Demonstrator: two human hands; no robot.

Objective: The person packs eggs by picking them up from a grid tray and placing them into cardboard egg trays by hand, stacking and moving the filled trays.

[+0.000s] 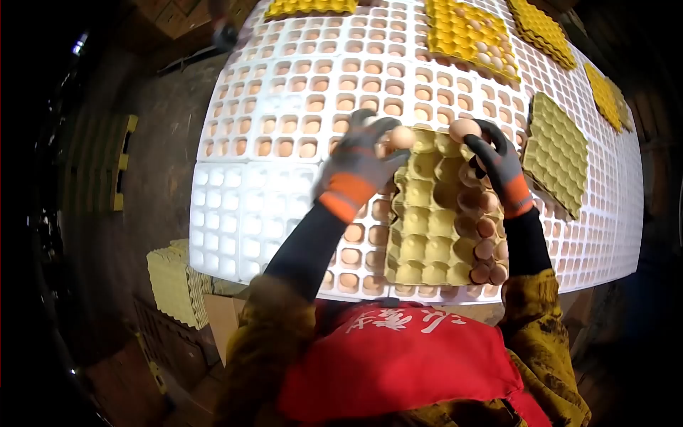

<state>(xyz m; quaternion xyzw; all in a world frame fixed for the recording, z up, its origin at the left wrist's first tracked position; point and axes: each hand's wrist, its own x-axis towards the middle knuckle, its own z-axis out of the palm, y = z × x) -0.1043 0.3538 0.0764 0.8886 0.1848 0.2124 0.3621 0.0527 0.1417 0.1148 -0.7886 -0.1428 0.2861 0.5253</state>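
My left hand [361, 153], in a grey glove with an orange cuff, is closed around an egg [402, 136] at the upper left corner of a yellowish egg tray [420, 228]. Part of what seems another egg shows beneath its fingers. At the tray's upper right corner, my right hand [501, 158], gloved alike, grips an egg [464, 129] between thumb and fingers. Below that hand, several brown eggs [485, 249] fill the tray's right side, while its left and middle cups hold none. The left glove is slightly blurred.
White foam trays [219, 186] cover the table, many pockets holding eggs. A yellow tray [445, 32] with several eggs lies at the back. An olive tray [557, 153] sits to the right. Stacked trays [171, 281] stand low on the left, beside the table.
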